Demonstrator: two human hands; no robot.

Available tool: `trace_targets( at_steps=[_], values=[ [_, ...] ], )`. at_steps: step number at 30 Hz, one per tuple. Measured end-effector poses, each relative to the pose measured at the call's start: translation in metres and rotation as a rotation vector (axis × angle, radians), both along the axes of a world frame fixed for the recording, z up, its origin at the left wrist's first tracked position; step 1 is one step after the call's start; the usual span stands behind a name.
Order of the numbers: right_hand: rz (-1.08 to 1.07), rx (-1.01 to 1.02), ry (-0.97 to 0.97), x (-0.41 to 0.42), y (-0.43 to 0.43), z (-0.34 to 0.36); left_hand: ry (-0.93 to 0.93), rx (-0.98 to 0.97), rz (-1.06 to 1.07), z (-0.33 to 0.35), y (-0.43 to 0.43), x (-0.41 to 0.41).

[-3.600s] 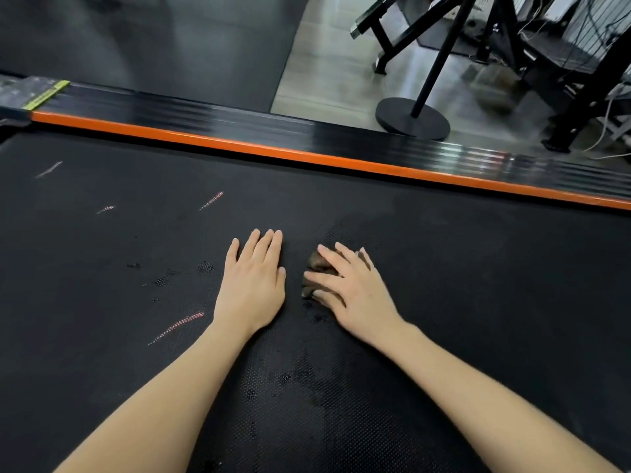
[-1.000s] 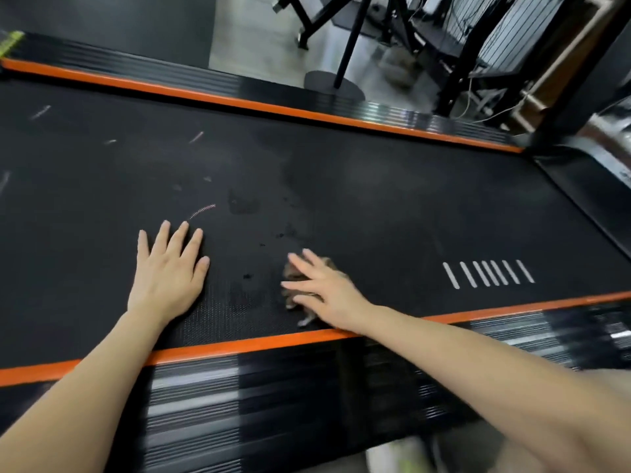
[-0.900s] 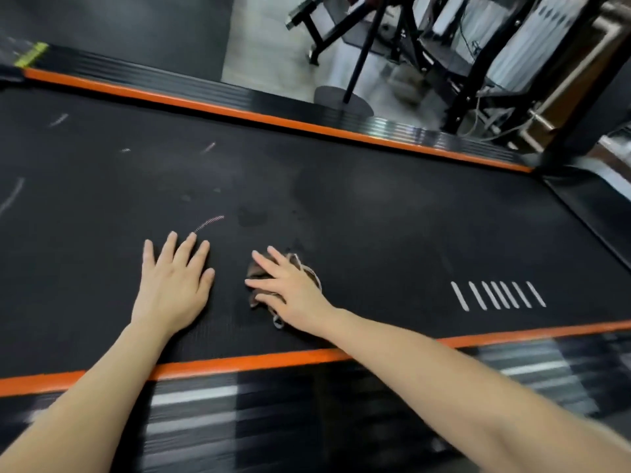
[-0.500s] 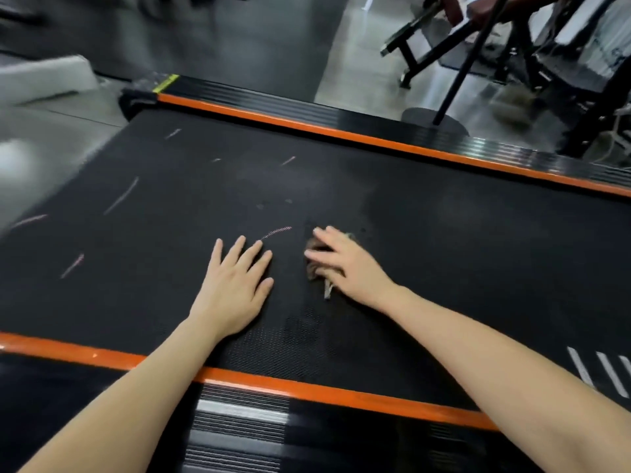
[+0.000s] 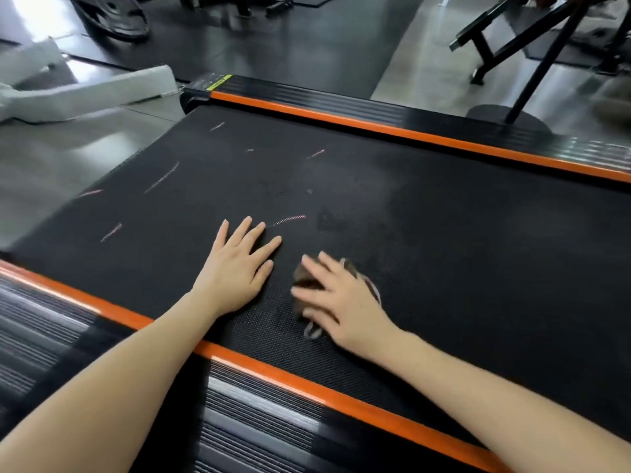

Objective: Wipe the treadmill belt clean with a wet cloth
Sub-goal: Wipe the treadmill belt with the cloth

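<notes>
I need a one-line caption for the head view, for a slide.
Right hand presses a small brown cloth onto the black textured treadmill belt while the left hand lies flat beside it.

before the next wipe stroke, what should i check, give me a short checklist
1. Cloth under the wiping hand: ok. The right hand presses flat on the cloth, fingers spread.
2. Path to the left free: not ok. The left hand rests flat on the belt, between the cloth and the streaks at the left end.
3. Belt clean: not ok. Pale streaks show beyond the left hand and toward the belt's left end.
4. Cloth wet enough: cannot tell.
5. Cloth's loop tucked in: not ok. It sticks out from under the hand toward the near orange rail.
6. Belt stopped: cannot tell.
</notes>
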State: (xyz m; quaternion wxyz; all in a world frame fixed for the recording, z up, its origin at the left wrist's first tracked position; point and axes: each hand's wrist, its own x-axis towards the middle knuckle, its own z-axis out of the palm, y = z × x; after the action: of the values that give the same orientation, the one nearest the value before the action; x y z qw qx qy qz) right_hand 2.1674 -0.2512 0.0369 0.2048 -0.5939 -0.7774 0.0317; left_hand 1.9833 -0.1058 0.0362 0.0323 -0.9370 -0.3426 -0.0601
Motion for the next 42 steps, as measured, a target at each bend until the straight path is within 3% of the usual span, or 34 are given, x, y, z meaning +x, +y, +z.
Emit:
trace_targets(
  at_steps=[2,4,7,11,14,16,18,20,23,25,30,35,38,42],
  values=[
    [0.132,-0.035,-0.021,0.011,-0.012,0.002,0.04,0.025,0.008,0.001,-0.002,0.0],
    [0.123,-0.021,-0.004,0.037,-0.005,0.001,0.053,0.024,0.017,0.002,-0.001,0.001],
    [-0.167,0.035,0.106,0.064,0.022,-0.002,0.01,-0.017,0.01,0.005,0.001,0.005],
    [-0.452,0.007,0.043,0.062,0.051,0.0,-0.028,-0.009,-0.017,0.013,0.009,0.011],
    [-0.294,0.076,0.007,0.029,0.038,-0.001,-0.063,-0.019,0.007,0.018,0.028,0.005],
    [-0.053,0.036,0.018,0.006,0.012,-0.002,-0.076,-0.035,0.044,0.022,0.042,-0.005],
    [0.048,-0.031,0.037,0.011,-0.003,0.003,-0.109,-0.046,0.045,0.029,0.056,-0.016],
    [-0.091,0.014,0.052,0.034,-0.002,0.007,-0.13,-0.04,-0.006,0.037,0.068,-0.027],
    [-0.505,0.053,0.111,0.053,0.006,0.019,-0.099,-0.019,-0.078,0.042,0.09,-0.036],
    [-0.58,0.022,0.076,0.031,0.013,0.023,-0.075,-0.032,-0.065,0.04,0.106,-0.035],
    [-0.208,0.003,-0.147,-0.059,0.031,0.007,-0.004,-0.045,-0.115,0.031,0.13,-0.008],
    [-0.123,0.014,-0.237,-0.047,0.053,0.007,-0.017,-0.05,-0.155,0.019,0.144,0.022],
    [-0.256,0.033,-0.264,-0.014,0.073,0.004,0.023,-0.08,-0.142,0.007,0.148,0.028],
    [-0.789,0.012,-0.072,0.04,0.123,0.01,0.035,-0.124,-0.132,-0.003,0.151,0.032]
  ],
)
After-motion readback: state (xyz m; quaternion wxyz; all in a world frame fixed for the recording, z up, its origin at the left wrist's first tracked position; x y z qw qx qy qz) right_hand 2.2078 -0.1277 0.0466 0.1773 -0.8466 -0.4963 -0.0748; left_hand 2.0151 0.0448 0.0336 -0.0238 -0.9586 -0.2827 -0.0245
